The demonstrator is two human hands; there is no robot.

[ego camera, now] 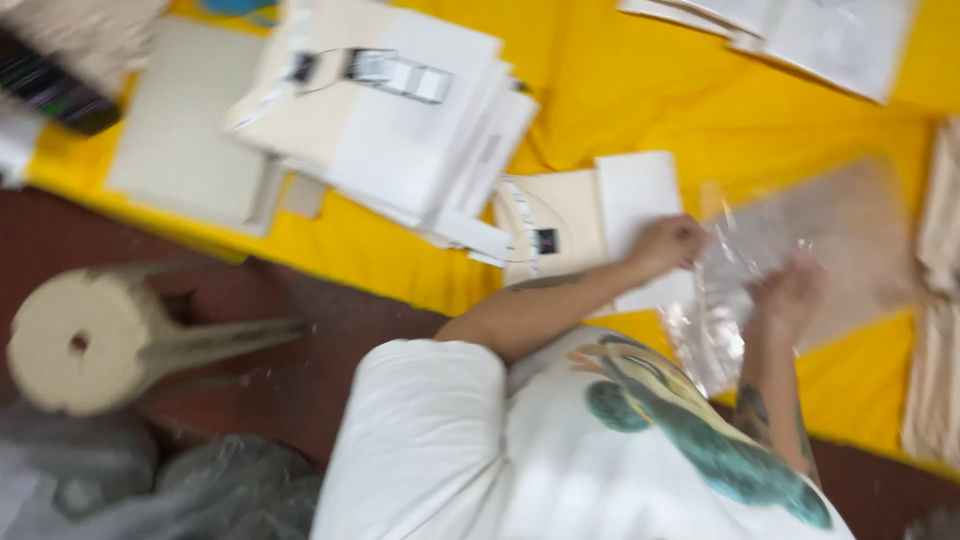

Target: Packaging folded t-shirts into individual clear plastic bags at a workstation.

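Crinkled, glossy clear plastic bag (740, 270) between both hands.

Table cover (640, 90): you worked over plain bright yellow.
Folded garment (555, 225): it was cream with a small black tag.
Card insert (640, 195): it was plain white.
Plastic bag (800, 240): it was clear and glossy.
Your shirt (560, 450): it was white with a teal and tan print.
Stool (80, 340): it was pale beige.
Floor (330, 330): it was dark reddish brown.

Folded garment (560, 225) seemingly left of bag (800, 235)
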